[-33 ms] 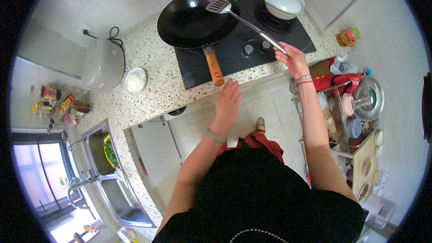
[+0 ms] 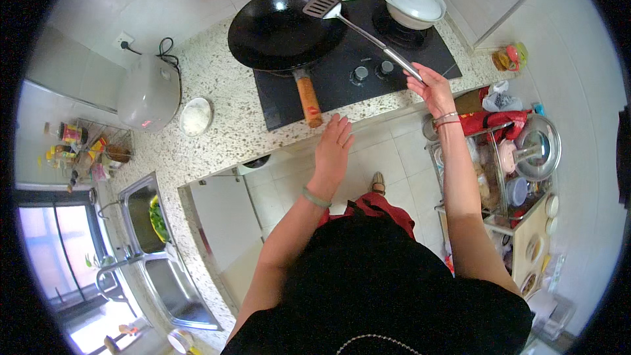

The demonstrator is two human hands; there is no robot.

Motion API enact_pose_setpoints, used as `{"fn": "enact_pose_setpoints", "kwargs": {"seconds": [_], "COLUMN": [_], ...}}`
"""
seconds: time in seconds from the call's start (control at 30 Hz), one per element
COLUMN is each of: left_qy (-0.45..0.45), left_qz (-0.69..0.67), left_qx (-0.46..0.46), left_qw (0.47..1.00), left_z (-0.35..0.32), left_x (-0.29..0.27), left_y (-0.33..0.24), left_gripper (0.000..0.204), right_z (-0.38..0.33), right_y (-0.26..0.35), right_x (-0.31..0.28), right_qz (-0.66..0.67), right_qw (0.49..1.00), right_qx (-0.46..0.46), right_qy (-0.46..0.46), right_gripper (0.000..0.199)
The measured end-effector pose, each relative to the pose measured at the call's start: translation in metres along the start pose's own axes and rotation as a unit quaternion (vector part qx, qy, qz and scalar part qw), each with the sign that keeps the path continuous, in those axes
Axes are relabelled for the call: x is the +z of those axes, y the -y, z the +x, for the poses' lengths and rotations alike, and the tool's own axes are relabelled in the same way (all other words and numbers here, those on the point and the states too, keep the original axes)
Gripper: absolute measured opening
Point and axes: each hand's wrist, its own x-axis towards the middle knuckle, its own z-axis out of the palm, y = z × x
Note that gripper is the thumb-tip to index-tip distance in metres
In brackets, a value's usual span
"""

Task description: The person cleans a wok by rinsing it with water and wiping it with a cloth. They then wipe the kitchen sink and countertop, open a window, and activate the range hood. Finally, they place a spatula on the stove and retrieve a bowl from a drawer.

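Observation:
My right hand [image 2: 432, 92] is closed round the metal handle of a slotted spatula [image 2: 368, 38]. The spatula's slotted head shows above the right side of a black wok [image 2: 279, 36], which stands on the left of a black cooktop [image 2: 348, 82]. The wok's wooden handle [image 2: 307, 98] points toward me. Just short of that handle's end, my left hand [image 2: 334, 148] is held out with nothing in it, its fingers stretched and slightly apart.
A white lidded pot [image 2: 414, 3] sits at the cooktop's right. Left on the speckled counter [image 2: 213, 118] are a bowl of white food [image 2: 196, 117] and a grey appliance [image 2: 150, 95]. A sink [image 2: 177, 289] lies lower left; a loaded rack [image 2: 499, 177] stands beside my right arm.

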Motion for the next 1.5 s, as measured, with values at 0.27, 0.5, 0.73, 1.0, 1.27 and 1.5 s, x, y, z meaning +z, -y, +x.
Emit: {"fn": "enact_pose_setpoints", "kwargs": {"seconds": [0.27, 0.5, 0.73, 1.0, 1.27, 1.5], "left_qy": [-0.057, -0.114, -0.148, -0.165, -0.176, -0.181], "left_qz": [-0.058, -0.089, -0.089, -0.09, -0.106, -0.134], "left_qx": [0.097, 0.142, 0.132, 0.115, 0.111, 0.067], "left_qw": [0.992, 0.979, 0.976, 0.975, 0.972, 0.972], "left_z": [0.061, 0.077, 0.095, 0.112, 0.125, 0.119], "left_x": [0.074, 0.095, 0.098, 0.087, 0.083, 0.076], "left_y": [0.03, 0.046, 0.055, 0.067, 0.08, 0.108], "left_gripper": [0.051, 0.049, 0.046, 0.043, 0.043, 0.041], "right_z": [0.046, 0.093, 0.138, 0.16, 0.151, 0.043], "right_y": [0.006, -0.016, -0.071, -0.086, -0.073, -0.076], "right_x": [-0.109, -0.15, -0.166, -0.162, -0.146, -0.104], "right_qz": [-0.022, -0.006, -0.386, -0.631, -0.631, 0.078], "right_qw": [0.996, 0.991, 0.916, 0.738, 0.698, 0.987], "right_qx": [0.064, 0.109, -0.089, -0.238, -0.336, 0.138], "right_qy": [0.063, 0.078, 0.069, 0.03, -0.054, -0.018], "right_gripper": [0.033, 0.033, 0.034, 0.032, 0.026, 0.044]}}
